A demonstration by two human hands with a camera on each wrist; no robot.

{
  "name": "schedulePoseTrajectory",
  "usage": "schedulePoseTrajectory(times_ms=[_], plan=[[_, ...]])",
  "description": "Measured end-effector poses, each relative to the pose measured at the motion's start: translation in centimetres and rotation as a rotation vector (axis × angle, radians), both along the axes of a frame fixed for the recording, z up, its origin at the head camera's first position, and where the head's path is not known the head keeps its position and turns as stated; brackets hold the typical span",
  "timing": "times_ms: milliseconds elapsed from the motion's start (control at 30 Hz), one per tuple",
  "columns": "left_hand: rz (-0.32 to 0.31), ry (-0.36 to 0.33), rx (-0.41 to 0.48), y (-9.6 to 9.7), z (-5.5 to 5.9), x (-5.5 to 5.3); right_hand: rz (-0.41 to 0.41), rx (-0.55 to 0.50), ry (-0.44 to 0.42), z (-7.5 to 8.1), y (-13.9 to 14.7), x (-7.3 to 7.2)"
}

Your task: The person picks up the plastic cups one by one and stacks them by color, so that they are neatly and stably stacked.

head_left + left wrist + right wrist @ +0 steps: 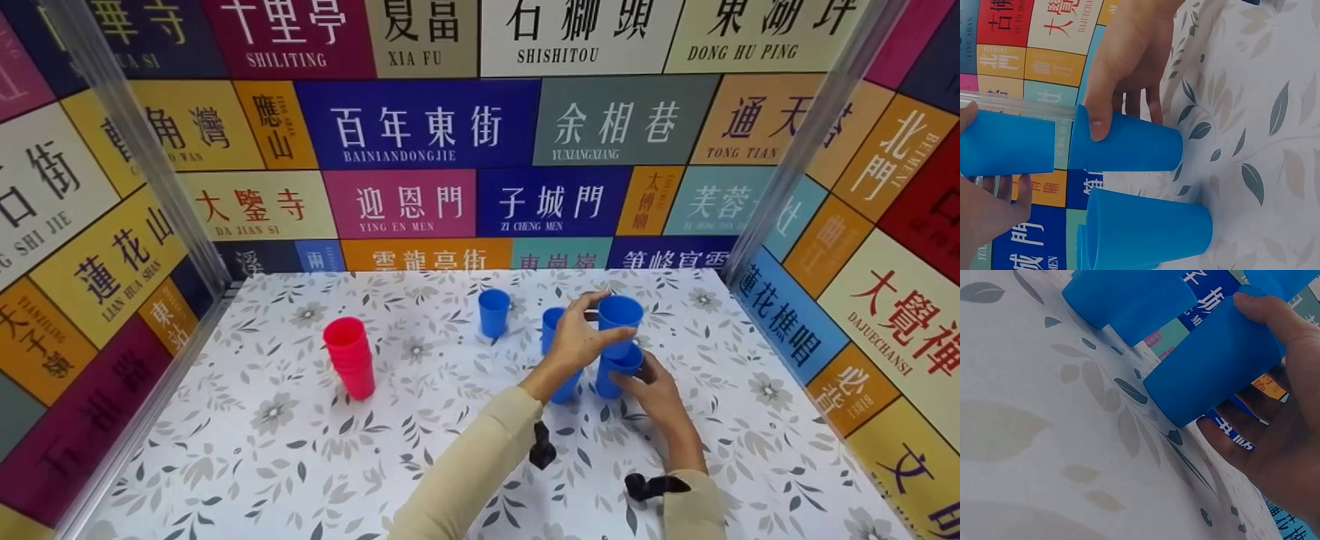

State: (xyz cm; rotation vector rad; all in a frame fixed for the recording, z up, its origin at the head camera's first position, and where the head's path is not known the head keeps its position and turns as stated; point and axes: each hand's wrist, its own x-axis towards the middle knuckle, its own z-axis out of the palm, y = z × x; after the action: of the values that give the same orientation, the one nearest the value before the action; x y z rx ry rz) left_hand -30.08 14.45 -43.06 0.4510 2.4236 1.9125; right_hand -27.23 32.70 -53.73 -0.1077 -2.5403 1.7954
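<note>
Gripping the upper blue cup (621,310), the left hand (576,336) holds it above the lower blue cup (607,373) in the head view; the right hand (657,388) clasps that one, while a red stack (351,360) stands well apart on the tabletop (247,457). The left wrist view shows a narrow gap between both held cups. In the right wrist view, thumb and fingers wrap the lower one.

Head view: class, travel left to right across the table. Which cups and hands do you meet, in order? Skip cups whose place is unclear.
Red stack, lone blue cup, left hand, right hand.
</note>
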Motion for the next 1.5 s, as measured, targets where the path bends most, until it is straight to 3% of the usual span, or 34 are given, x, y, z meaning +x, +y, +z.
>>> schedulePoseTrajectory(times_ms=[300,567,867,1067,1367,1500], plan=[[-0.001,-0.058,0.016,0.6,-0.5,0.0,-0.003,0.011,-0.006,0.0,0.1,0.0],[-0.044,-0.032,0.001,0.8,-1.0,0.2,0.010,-0.002,0.041,-0.1,-0.2,0.1],[-0.056,-0.021,0.004,1.3,-1.3,0.1,0.019,-0.015,0.024,0.2,-0.3,0.3],[-0.018,-0.006,0.027,0.5,-1.3,-0.5,0.013,-0.022,0.002,0.2,0.0,0.1],[0.051,0.019,0.102,-2.2,-1.7,-1.8,0.015,-0.032,-0.024,0.2,-0.1,0.2],[0.096,0.065,0.106,-3.5,-2.0,-2.6,0.016,-0.031,-0.012,0.0,-0.1,0.1]])
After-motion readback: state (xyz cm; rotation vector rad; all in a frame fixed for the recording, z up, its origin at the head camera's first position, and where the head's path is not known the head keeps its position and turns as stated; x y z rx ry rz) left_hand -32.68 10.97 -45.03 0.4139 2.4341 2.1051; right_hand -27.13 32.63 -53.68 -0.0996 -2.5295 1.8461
